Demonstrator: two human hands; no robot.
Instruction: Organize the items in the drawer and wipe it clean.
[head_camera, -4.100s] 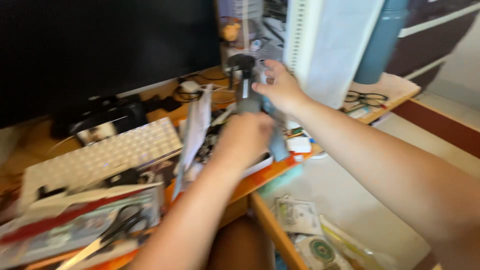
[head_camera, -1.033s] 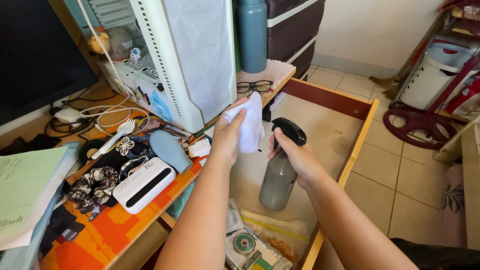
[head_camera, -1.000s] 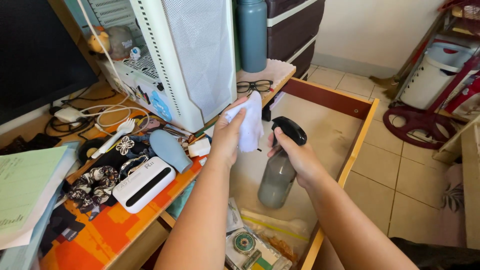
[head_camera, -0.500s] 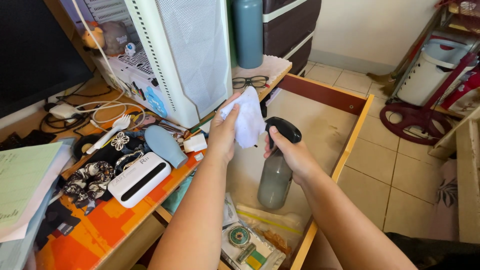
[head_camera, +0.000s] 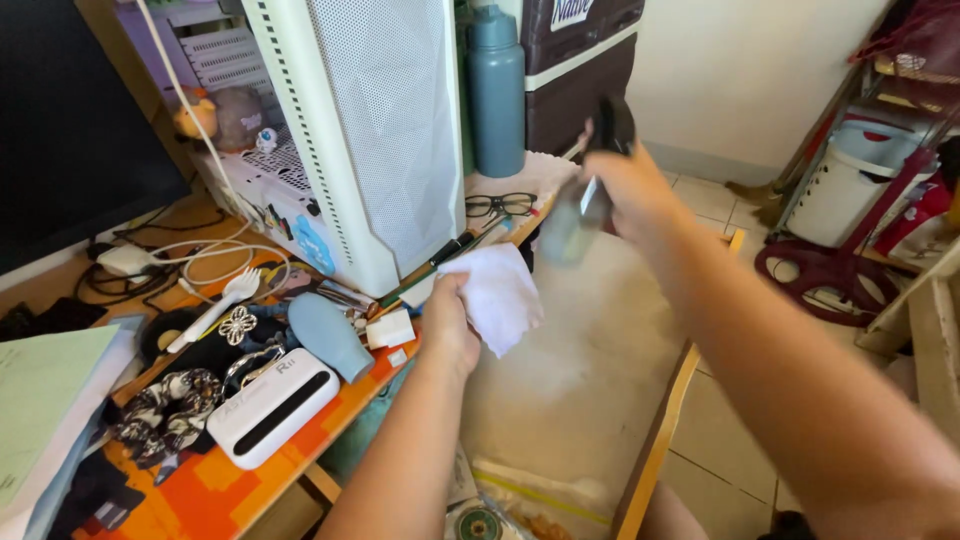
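Observation:
My left hand (head_camera: 447, 322) grips a crumpled white tissue (head_camera: 498, 292) just above the desk's front edge, over the open wooden drawer (head_camera: 660, 440). My right hand (head_camera: 630, 190) is raised higher and farther out, shut on a grey spray bottle (head_camera: 573, 215) with a black trigger head (head_camera: 612, 122). The bottle is tilted and blurred, with its body hanging down toward the tissue. A gap separates the bottle from the tissue.
A white perforated computer case (head_camera: 365, 120) stands on the orange desk (head_camera: 215, 490). Beside it are a teal flask (head_camera: 497, 90) and black glasses (head_camera: 500, 204). A white box device (head_camera: 268, 405), a blue case (head_camera: 328, 333), cables and papers (head_camera: 45, 400) crowd the desk. Packets (head_camera: 520, 500) lie in the drawer.
My right hand has lifted the spray bottle up and away from the drawer and tilted it. My left hand with the tissue has dropped lower, near the desk edge.

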